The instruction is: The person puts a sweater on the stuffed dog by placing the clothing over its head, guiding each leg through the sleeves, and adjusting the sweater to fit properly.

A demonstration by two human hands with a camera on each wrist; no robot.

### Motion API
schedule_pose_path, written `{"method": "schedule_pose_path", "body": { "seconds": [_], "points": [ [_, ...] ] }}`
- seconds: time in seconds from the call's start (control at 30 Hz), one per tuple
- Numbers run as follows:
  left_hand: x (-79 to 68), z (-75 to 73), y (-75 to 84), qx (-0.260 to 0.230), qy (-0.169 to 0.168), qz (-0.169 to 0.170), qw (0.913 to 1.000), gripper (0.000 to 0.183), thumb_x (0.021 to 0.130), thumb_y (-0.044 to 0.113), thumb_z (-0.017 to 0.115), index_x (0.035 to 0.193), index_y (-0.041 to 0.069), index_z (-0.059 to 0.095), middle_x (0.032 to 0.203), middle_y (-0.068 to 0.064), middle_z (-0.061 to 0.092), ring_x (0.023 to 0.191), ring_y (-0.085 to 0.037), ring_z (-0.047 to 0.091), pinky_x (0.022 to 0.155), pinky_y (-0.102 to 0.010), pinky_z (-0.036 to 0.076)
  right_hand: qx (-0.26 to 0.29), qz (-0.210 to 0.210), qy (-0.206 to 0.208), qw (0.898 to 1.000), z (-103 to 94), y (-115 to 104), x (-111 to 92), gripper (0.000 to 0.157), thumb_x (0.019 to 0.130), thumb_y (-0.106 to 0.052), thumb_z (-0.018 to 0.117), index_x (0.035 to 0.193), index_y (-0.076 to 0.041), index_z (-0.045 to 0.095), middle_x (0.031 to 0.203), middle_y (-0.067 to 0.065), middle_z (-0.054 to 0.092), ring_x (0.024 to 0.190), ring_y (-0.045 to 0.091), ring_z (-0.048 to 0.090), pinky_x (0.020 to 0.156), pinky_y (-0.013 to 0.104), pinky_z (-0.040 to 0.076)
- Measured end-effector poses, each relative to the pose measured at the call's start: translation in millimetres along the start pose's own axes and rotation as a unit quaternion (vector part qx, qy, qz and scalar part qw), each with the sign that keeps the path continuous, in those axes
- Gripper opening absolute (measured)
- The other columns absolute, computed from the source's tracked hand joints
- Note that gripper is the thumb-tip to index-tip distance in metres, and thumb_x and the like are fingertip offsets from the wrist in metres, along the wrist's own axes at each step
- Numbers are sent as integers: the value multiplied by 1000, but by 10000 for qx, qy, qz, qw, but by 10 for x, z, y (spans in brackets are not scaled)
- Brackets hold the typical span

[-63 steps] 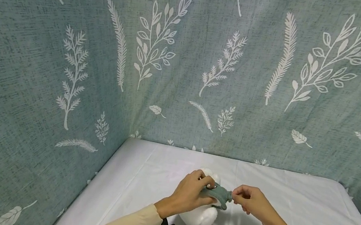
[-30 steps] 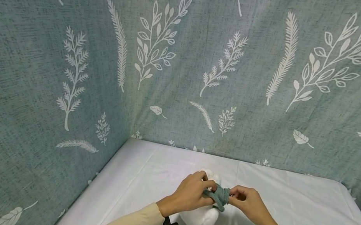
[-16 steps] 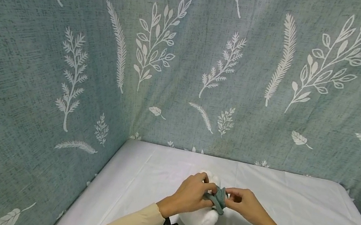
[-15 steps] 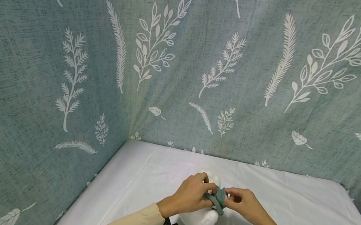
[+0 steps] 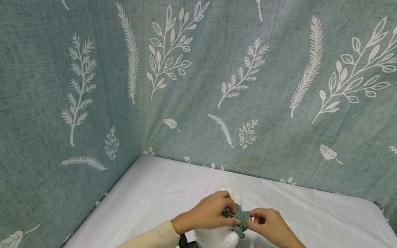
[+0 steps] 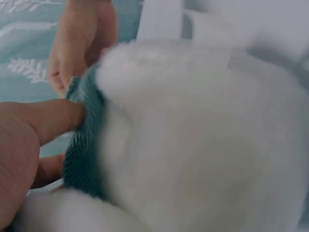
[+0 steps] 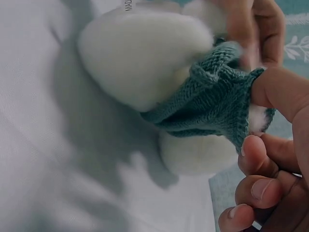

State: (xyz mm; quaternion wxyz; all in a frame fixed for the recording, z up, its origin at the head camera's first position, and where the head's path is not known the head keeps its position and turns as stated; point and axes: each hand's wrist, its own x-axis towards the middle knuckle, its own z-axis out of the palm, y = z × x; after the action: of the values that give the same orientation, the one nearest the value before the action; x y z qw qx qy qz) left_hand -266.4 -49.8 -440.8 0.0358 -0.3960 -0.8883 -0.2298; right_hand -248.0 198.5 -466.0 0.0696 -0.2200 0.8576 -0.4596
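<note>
Pinching the knit between my left hand and right hand, I hold it against the plush.

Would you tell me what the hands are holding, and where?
Both hands, left hand and right hand, pinch the green knitted piece at its opposite ends, over the white plush toy.
</note>
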Motion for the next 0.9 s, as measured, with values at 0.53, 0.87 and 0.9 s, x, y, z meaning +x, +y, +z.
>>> {"method": "schedule_pose_path", "body": {
  "seconds": [0.53,0.87,0.9],
  "points": [
    [-53,61,10,660,365,255,9968,5,84,18,78,85,23,75,85,12,56,77,-2,45,66,-16,37,377,563,55,9977,86,11,15,11,93,-16,68,85,-8,67,64,-2,46,58,11,38,56,27,36],
    [-121,-40,-62,1310,-78,631,9893,12,83,24,81,79,29,71,89,13,55,75,-4,40,66,-19,32,445,643,-112,9969,2,54,11,21,99,-30,69,92,-10,72,67,-2,44,62,11,38,59,29,36],
    [-123,-58,-73,1270,-164,597,9900,13,83,24,82,79,29,70,89,13,55,76,-4,40,67,-19,33,475,666,-131,9966,-5,54,11,22,100,-30,69,91,-9,72,67,-2,44,63,12,37,60,29,36]
  ]
}}
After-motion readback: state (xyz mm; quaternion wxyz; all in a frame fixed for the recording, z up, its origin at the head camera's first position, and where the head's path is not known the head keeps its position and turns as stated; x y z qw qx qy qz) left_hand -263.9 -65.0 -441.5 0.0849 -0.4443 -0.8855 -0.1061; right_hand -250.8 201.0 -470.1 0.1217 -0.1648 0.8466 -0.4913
